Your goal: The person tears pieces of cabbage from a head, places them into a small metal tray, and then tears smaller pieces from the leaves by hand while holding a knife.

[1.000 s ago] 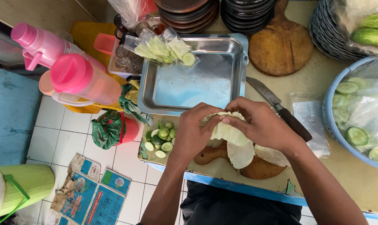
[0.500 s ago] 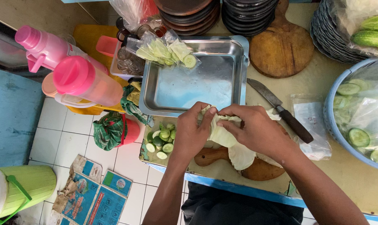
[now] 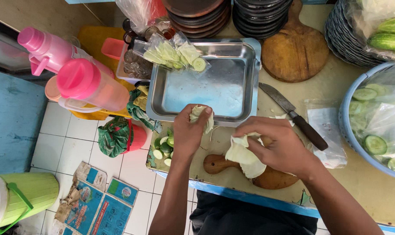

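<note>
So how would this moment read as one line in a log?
left hand: holds torn cabbage piece at steel tray edge | right hand: grips cabbage leaves over wooden board | knife: idle

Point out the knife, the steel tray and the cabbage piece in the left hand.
knife (image 3: 281, 99), head view, on the blade's flat.
steel tray (image 3: 215, 93), head view, on its bare floor.
cabbage piece (image 3: 197, 111), head view, on the crumpled leaf above the left hand (image 3: 189, 132), on its back.
</note>
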